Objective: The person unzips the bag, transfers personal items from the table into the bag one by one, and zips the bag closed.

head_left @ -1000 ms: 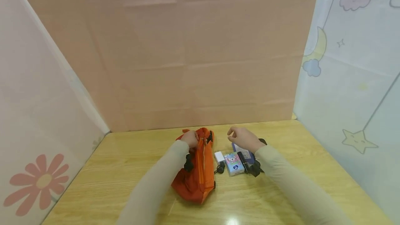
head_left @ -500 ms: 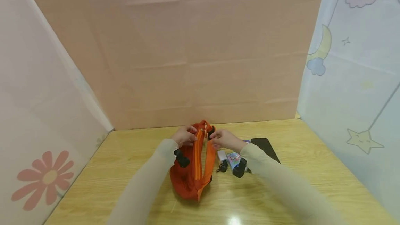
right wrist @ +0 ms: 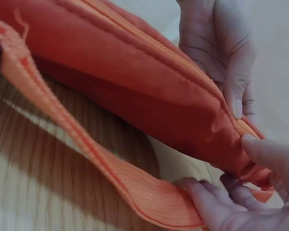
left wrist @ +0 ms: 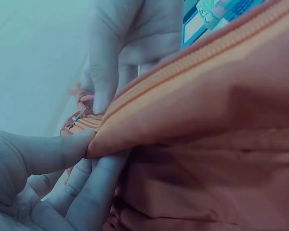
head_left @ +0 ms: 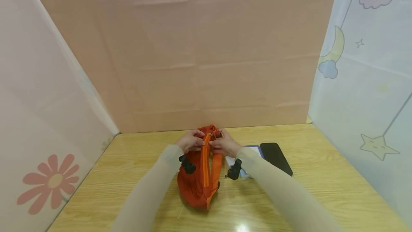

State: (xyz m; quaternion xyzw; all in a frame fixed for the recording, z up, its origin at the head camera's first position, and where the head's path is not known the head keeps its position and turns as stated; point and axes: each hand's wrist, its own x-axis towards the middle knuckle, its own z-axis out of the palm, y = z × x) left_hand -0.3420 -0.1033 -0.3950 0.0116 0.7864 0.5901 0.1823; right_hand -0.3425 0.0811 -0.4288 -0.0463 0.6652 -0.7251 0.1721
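Note:
An orange-red waist bag [head_left: 191,192] lies lengthwise on the table, its orange zipper [head_left: 206,169] running along the top. My left hand [head_left: 191,141] pinches the fabric edge beside the zipper near the far end, thumb above and fingers below, as the left wrist view shows. Opposite it, my right hand [head_left: 227,144] holds the same far end, its thumb [right wrist: 267,151] pressed on the zipper tape. A small metal zipper pull [left wrist: 77,118] shows by the right thumb in the left wrist view. The webbing strap [right wrist: 139,192] loops along the bag's right side, under the right fingers.
Right of the bag lie a black phone-like slab [head_left: 276,157] and a blue-edged flat item [head_left: 256,149]. A white block [head_left: 230,161] and a pale packet [head_left: 245,175] are partly hidden by the right wrist. A draped wall [head_left: 206,63] stands behind the table.
My right hand has moved left from above the small items to the bag's far end. My left hand has shifted to the zipper edge, and the bag's mouth looks narrower.

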